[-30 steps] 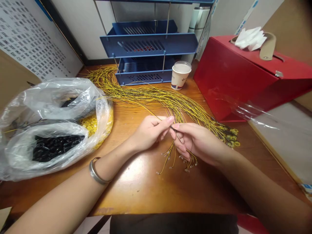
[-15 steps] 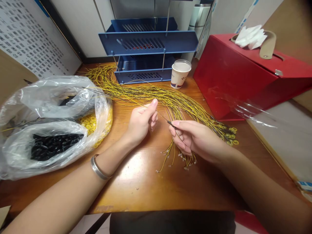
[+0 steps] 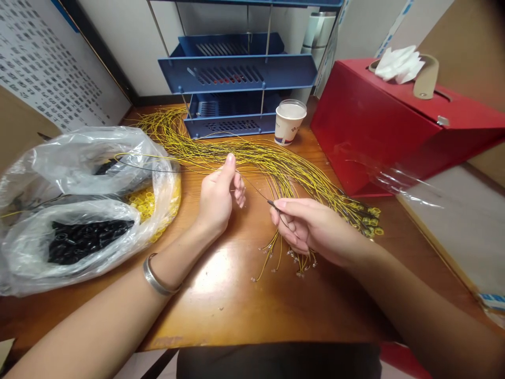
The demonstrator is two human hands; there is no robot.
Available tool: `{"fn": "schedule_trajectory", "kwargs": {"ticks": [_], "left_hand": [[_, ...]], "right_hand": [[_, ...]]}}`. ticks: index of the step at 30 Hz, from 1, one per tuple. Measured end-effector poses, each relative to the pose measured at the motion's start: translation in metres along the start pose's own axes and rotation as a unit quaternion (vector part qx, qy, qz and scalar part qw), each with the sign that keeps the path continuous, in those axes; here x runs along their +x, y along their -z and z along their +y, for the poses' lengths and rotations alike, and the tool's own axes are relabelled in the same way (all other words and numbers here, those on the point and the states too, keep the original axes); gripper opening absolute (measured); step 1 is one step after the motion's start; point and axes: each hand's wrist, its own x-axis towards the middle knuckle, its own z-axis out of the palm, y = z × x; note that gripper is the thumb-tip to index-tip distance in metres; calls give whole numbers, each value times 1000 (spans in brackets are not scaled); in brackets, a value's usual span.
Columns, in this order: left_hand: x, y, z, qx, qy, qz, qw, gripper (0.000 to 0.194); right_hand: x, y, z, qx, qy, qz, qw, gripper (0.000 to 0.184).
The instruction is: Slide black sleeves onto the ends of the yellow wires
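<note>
My right hand (image 3: 305,223) pinches a thin dark wire (image 3: 256,190) at a short, thicker black piece (image 3: 272,204) between thumb and forefinger. The wire runs up and left to my left hand (image 3: 218,195), whose fingers are curled round it with the thumb pointing up. Behind both hands lies a long bundle of yellow and black wires (image 3: 292,160). Yellow ring-like ends (image 3: 373,218) cluster at its right end. Some wires bend forward below my right hand and finish in small clear tips (image 3: 300,266).
At left on the wooden table (image 3: 221,321), a clear plastic bag (image 3: 102,268) holds black pieces (image 3: 84,239) and yellow rings (image 3: 142,204). A blue tray rack (image 3: 236,73), a paper cup (image 3: 289,123) and a red box (image 3: 379,126) with tissue stand behind.
My left hand has moved left, away from my right hand, leaving a longer stretch of wire between them. The right hand keeps its pinch, barely shifted.
</note>
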Motion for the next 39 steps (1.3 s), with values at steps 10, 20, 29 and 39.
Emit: {"fn": "schedule_trajectory", "kwargs": {"ticks": [10,20,29,39], "left_hand": [[-8,3,-8,131,-37,-164,977,57],[-4,-1,-4,46,-13,-60,997,56],[-2,0,-2,30,-55,23,998,55],[-7,3,-2,176,-104,-85,975,57]], "right_hand": [[-1,-2,1,-15,1,-2,1000,31],[0,-2,1,-23,-2,-12,1000,31],[-2,-6,1,-179,45,32,982,30],[-9,-6,4,-538,186,91,817,31]]}}
